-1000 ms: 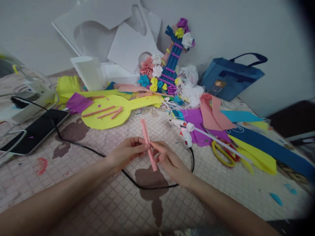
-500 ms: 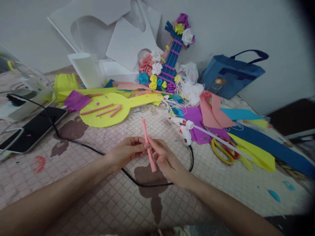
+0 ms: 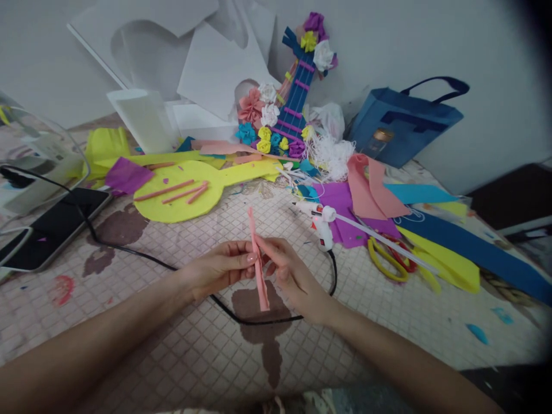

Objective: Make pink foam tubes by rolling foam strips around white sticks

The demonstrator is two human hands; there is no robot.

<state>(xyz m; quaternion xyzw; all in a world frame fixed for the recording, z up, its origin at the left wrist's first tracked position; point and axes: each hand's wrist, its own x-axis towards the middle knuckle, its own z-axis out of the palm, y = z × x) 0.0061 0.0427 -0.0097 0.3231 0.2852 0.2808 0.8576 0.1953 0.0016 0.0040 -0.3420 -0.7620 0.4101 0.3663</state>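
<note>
A narrow rolled strip of pink crepe paper is held upright-slanting over the table, its lower end folded over lengthwise. My left hand pinches it at the middle between thumb and fingers. From the other side my right hand grips the same strip, index finger laid along it. Behind the hands lies a yellow guitar-shaped cutout with several thin pink paper rolls on it. To the right of my right hand rests a white glue gun with a long glue stick in it.
Yellow-handled scissors lie among coloured paper strips at right. A black cord loops under my hands. A phone and a power strip are at left. A flower-covered blue paper guitar and a blue bag stand behind.
The pink strip's lower end has shifted slightly down and left, and it looks more creased or folded. Both hands keep hold of it. The whole view has shifted a little.
</note>
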